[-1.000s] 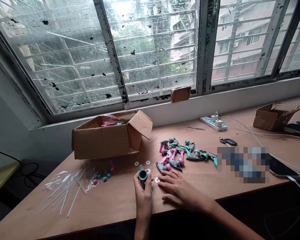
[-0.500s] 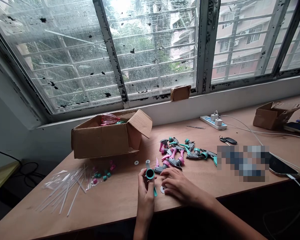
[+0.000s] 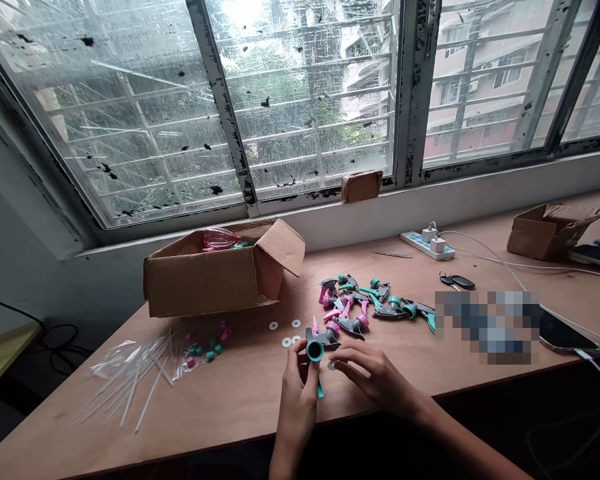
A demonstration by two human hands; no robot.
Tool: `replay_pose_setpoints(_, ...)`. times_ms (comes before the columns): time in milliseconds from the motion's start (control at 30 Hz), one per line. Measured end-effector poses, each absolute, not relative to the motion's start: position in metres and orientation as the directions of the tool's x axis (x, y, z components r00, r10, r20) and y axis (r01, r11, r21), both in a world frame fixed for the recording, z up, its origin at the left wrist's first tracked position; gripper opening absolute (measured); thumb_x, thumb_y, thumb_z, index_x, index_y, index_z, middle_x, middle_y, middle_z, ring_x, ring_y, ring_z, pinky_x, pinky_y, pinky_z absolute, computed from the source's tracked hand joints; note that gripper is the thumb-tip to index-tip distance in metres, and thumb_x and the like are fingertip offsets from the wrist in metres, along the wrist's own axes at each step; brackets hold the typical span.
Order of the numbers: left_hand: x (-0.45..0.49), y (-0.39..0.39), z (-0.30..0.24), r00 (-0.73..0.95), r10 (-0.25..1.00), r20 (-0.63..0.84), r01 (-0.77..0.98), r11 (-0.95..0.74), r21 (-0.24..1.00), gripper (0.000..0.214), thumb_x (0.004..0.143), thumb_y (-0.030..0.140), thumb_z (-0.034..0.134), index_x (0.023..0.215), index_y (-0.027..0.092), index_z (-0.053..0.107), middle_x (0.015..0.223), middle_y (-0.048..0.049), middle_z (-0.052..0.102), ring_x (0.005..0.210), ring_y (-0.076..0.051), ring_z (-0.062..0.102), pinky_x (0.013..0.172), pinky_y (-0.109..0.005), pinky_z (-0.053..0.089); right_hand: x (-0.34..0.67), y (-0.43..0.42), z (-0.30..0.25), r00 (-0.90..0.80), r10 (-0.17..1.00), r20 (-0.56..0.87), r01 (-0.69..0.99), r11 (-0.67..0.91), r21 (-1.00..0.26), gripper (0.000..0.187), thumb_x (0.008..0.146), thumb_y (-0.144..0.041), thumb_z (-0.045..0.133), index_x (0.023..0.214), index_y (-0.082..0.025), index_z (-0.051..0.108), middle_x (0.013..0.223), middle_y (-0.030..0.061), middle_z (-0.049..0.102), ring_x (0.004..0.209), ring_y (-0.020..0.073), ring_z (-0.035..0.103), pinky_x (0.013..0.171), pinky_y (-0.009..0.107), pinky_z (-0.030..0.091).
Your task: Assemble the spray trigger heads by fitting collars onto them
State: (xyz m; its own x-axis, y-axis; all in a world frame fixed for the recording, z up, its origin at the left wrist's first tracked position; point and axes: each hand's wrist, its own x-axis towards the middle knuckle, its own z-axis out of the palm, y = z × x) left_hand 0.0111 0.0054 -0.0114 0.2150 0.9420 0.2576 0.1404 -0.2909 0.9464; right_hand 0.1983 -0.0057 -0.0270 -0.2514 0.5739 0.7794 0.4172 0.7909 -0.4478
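Note:
My left hand (image 3: 300, 383) is closed around a grey and teal trigger spray head (image 3: 315, 350), its round collar opening turned up toward me and its teal trigger pointing down. Just to the right, my right hand (image 3: 373, 373) pinches a small white washer (image 3: 331, 365) at its fingertips, partly covered by them. More flat white washers (image 3: 273, 326) lie on the table beyond my left hand. Behind my hands is a loose group of pink, teal and grey spray heads (image 3: 353, 325).
An open cardboard box (image 3: 200, 287) with clear red bottles stands at the back left. Thin white tubes (image 3: 125, 380) and small pink and teal caps (image 3: 210, 356) lie left. Keys (image 3: 463, 282), a phone (image 3: 567, 330) and a power strip (image 3: 443, 252) are at right.
My left hand has moved right with the spray head, uncovering washers on the table. My right hand has lifted a washer from the tabletop between its fingertips.

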Motion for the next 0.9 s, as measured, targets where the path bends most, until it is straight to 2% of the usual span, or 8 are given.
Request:
replay_pose_setpoints(100,0.0126,0.0039,-0.01,0.251,0.925,0.284,0.181,-0.333,0.925,0.031,0.101,0.042,0.055,0.126,0.024,0.054,0.122,-0.0089,0.069,0.107,-0.024,0.068,0.093,-0.036,0.051,0.1989,-0.0062,-0.0301,-0.178,0.537,0.825,0.419,0.8,-0.43,0.024,0.099,-0.014,0.061,0.12,-0.024,0.063,0.104,0.0053,0.074,0.095,0.02,0.071,0.091,0.034,0.056)
replay_pose_setpoints(233,0.0148,0.002,-0.0096,0.325,0.889,0.321,0.26,-0.41,0.874,0.026,0.101,0.032,0.053,0.126,0.025,0.055,0.126,-0.0082,0.068,0.113,-0.024,0.066,0.098,-0.037,0.05,0.1993,-0.007,-0.0321,-0.092,0.52,0.849,0.43,0.79,-0.438,0.019,0.098,-0.014,0.062,0.114,-0.024,0.063,0.095,0.0032,0.071,0.077,0.0163,0.068,0.071,0.027,0.058)
replay_pose_setpoints(333,0.0152,0.0015,-0.0096,0.356,0.868,0.346,0.317,-0.461,0.829,0.027,0.099,0.027,0.053,0.125,0.026,0.057,0.125,-0.0079,0.067,0.114,-0.025,0.066,0.098,-0.038,0.05,0.1994,-0.0068,-0.0311,-0.1,0.553,0.827,0.432,0.773,-0.464,0.016,0.099,-0.016,0.06,0.112,-0.024,0.065,0.098,0.0045,0.068,0.073,0.0149,0.066,0.065,0.026,0.058)
replay_pose_setpoints(600,0.0138,0.0029,-0.0096,0.361,0.868,0.34,0.318,-0.458,0.831,0.025,0.099,0.026,0.052,0.124,0.025,0.056,0.123,-0.0079,0.067,0.112,-0.025,0.066,0.098,-0.038,0.05,0.1988,-0.0047,-0.0329,-0.087,0.636,0.767,0.409,0.725,-0.554,0.02,0.099,-0.017,0.06,0.118,-0.024,0.059,0.109,0.0074,0.064,0.076,0.0154,0.066,0.061,0.026,0.059)
replay_pose_setpoints(733,0.0144,0.0041,-0.0111,0.357,0.872,0.336,0.308,-0.449,0.839,0.027,0.099,0.026,0.052,0.126,0.025,0.055,0.124,-0.0083,0.066,0.115,-0.025,0.065,0.099,-0.039,0.049,0.1992,-0.0062,-0.0314,-0.133,0.597,0.791,0.436,0.752,-0.494,0.018,0.1,-0.012,0.055,0.112,-0.024,0.061,0.114,0.0089,0.063,0.083,0.0161,0.068,0.065,0.026,0.059)
replay_pose_setpoints(900,0.0147,0.0035,-0.0123,0.352,0.879,0.323,0.32,-0.437,0.84,0.027,0.1,0.028,0.051,0.127,0.025,0.054,0.124,-0.0087,0.067,0.114,-0.025,0.066,0.1,-0.04,0.049,0.1991,-0.0071,-0.031,-0.163,0.558,0.814,0.484,0.764,-0.426,0.024,0.1,-0.01,0.054,0.116,-0.024,0.064,0.118,0.0103,0.063,0.088,0.0165,0.071,0.07,0.027,0.059)
